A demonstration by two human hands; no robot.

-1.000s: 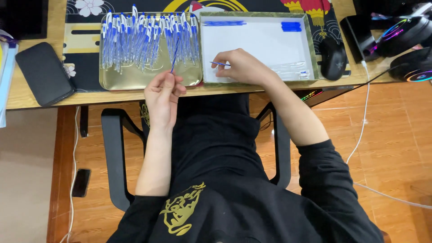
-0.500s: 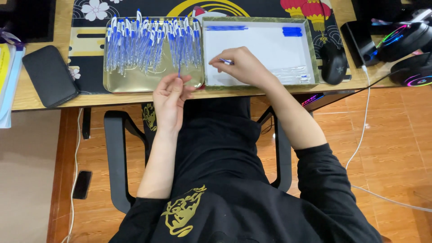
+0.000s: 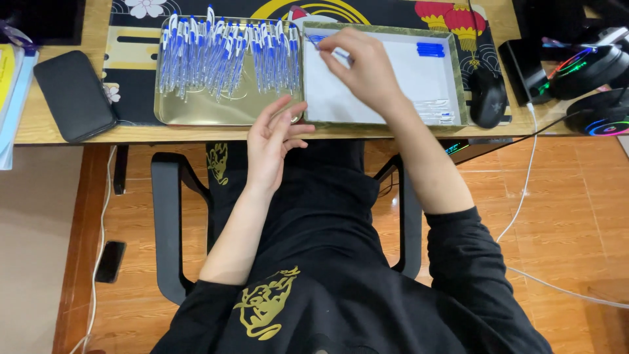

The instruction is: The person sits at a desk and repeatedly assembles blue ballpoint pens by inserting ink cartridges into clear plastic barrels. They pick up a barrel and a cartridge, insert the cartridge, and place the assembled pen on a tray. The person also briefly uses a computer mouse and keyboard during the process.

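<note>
1. Head view, right hand [image 3: 367, 65]: reaches over the white-lined tray [image 3: 393, 117] on the desk [image 3: 39, 124]; its fingers [image 3: 331, 47] are pinched on a blue pen [image 3: 318, 40] at the tray's far left corner
2. Head view, left hand [image 3: 272, 144]: hangs at the near desk edge, fingers released and spread, holding nothing, just below the gold tray [image 3: 196, 111]
3. Head view, supply: a dense row of blue-and-white pens [image 3: 226, 56] lies across the gold tray; a few blue caps [image 3: 430, 49] sit at the white tray's far right corner
4. Technique, judged: lay the pen flat, parallel to the tray wall, and release only once it rests on the lining, so it cannot roll
</note>
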